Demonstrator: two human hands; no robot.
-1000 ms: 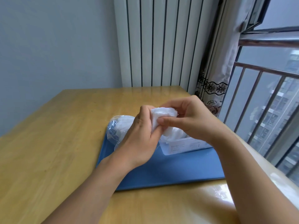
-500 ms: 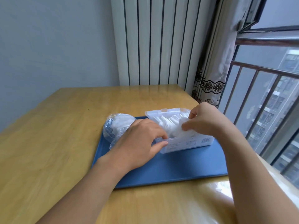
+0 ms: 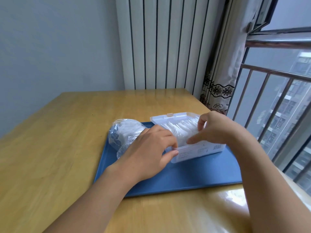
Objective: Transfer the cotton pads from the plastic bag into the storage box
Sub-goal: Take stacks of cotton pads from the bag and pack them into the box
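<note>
A clear plastic bag (image 3: 124, 132) with white cotton pads lies on the left of a blue tray (image 3: 193, 175). Beside it on the right stands the translucent storage box (image 3: 202, 150), its lid (image 3: 175, 117) tipped back open, with a row of cotton pads (image 3: 180, 130) standing inside. My left hand (image 3: 148, 153) grips the box's left end, thumb on the front corner and fingers curled over the rim. My right hand (image 3: 217, 130) rests over the box with its fingers touching the pads and its thumb stretched out to the left. It hides the box's right half.
The tray sits on a wooden table (image 3: 67, 132) near its right edge. Behind the table stands a white ribbed radiator (image 3: 161, 44). A patterned curtain (image 3: 218, 91) and a barred window (image 3: 272, 101) are at the right.
Both hands came down from above the tray. My right hand carried a bunch of pads into the box and let go of them; my left hand took hold of the box's left end.
</note>
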